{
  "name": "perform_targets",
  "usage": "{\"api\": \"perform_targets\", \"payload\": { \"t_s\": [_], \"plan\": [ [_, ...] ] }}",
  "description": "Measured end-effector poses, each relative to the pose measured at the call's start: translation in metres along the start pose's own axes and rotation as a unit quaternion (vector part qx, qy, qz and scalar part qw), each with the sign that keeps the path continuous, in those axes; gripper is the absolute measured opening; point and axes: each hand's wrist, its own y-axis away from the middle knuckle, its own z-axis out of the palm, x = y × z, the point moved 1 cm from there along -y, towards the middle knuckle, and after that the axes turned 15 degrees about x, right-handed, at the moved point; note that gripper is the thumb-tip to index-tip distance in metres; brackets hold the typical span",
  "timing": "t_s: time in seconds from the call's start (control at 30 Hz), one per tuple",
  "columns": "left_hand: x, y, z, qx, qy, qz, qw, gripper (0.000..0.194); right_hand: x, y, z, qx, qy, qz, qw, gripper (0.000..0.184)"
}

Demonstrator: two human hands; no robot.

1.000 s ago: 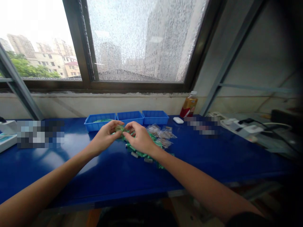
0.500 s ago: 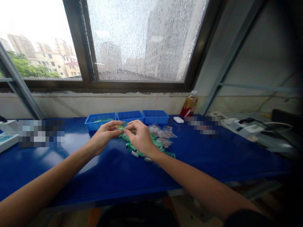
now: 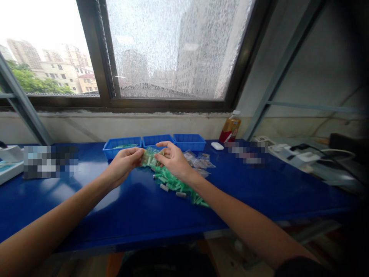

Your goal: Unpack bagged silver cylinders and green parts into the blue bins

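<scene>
A small clear greenish plastic bag (image 3: 150,157) is stretched between my two hands above the table. My left hand (image 3: 127,159) pinches its left edge between thumb and fingers. At the other side, my right hand (image 3: 173,159) is closed on the bag's right part, its index finger raised. Small pieces show through the plastic, too blurred to name. Under my right hand lies a pile of green pieces (image 3: 173,182), partly covered by the hand and forearm. Two silvery cylinders, one nearer (image 3: 181,194) and one to its left (image 3: 164,187), lie at the pile's front edge.
Three blue bins stand in a row by the wall; the left bin (image 3: 108,154) holds green material. Clear bags with brownish contents (image 3: 201,161) lie right of the pile. Behind are a white case (image 3: 217,146) and a bottle (image 3: 230,129). Cables and white devices (image 3: 305,156) sit far right.
My hands have moved slightly apart, and the bag between them is now spread flat and more visible. My right index finger has lifted. More of the green pile shows.
</scene>
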Motion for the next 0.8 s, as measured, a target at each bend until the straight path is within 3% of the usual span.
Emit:
{"api": "perform_targets", "payload": {
  "t_s": [0.13,0.23,0.4,0.5,0.63,0.8],
  "plan": [
    [0.002,-0.001,-0.004,0.015,-0.030,-0.051,0.998,0.022,0.005,-0.006,-0.004,0.001,0.005,0.018,1.000,0.020],
    [0.003,0.002,-0.005,0.027,-0.093,-0.071,0.993,0.039,0.010,-0.009,-0.005,0.013,0.027,-0.005,1.000,0.020],
    [0.003,0.007,-0.002,-0.076,-0.110,-0.137,0.981,0.055,0.010,-0.007,-0.006,0.036,0.084,-0.078,0.993,0.023],
    [0.001,0.002,-0.004,-0.062,-0.060,-0.187,0.979,0.061,0.004,-0.002,-0.008,0.028,0.151,-0.159,0.975,0.022],
    [-0.004,-0.003,-0.006,-0.003,-0.030,-0.207,0.978,0.050,-0.005,0.006,-0.005,-0.019,0.233,-0.286,0.929,0.010],
    [-0.004,-0.005,-0.007,0.029,-0.064,-0.113,0.991,0.021,-0.009,0.011,-0.002,-0.051,0.272,-0.361,0.890,0.011]
  ]
}}
